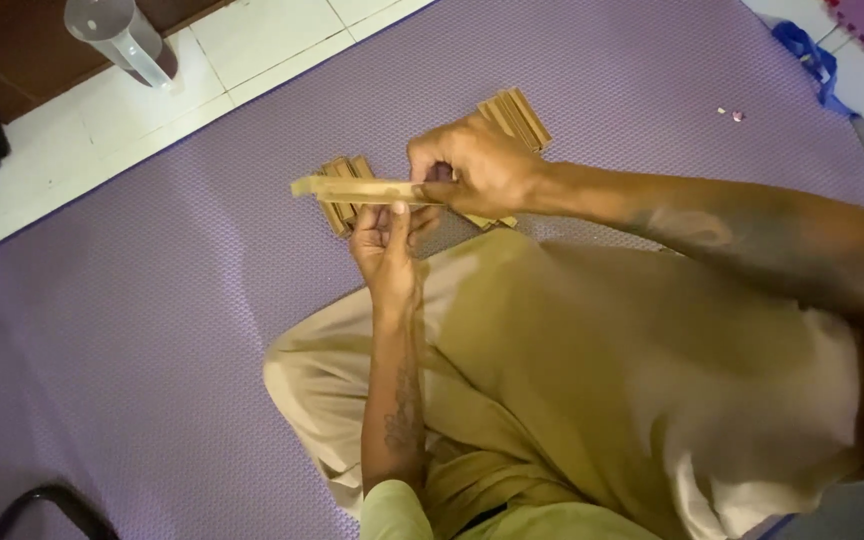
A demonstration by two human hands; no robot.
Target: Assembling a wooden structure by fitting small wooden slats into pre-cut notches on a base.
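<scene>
So, quick rundown of what's showing:

Stick: a thin pale wooden strip [357, 189] is being held up over the lap, above the purple mat [152, 330], not touching it.

Long axis: it's running nearly level across the picture, free end poking out toward the picture's left, other end disappearing into the upper hand.

Right hand [477, 165]: it's coming in from the picture's right, fingers curled shut and pinching the strip's near end. This hand is sitting on top of the strip.

Left hand [387, 240]: it's reaching up from below, fingertips [399, 210] pressing the strip's underside around the middle, so it's gripping too, just looser. Can't tell how tight.

Which is nearer the free end: the left hand, since the strip is sticking out past it to the picture's left.

Stacks: two bundles of brown wooden sticks are lying on the mat right behind the hands, one [344, 195] partly hidden under the strip, the other [517, 115] peeking out beyond the right knuckles.

Further out: a clear plastic jug [122, 38] is standing on the white tile floor [82, 130], well apart.
</scene>
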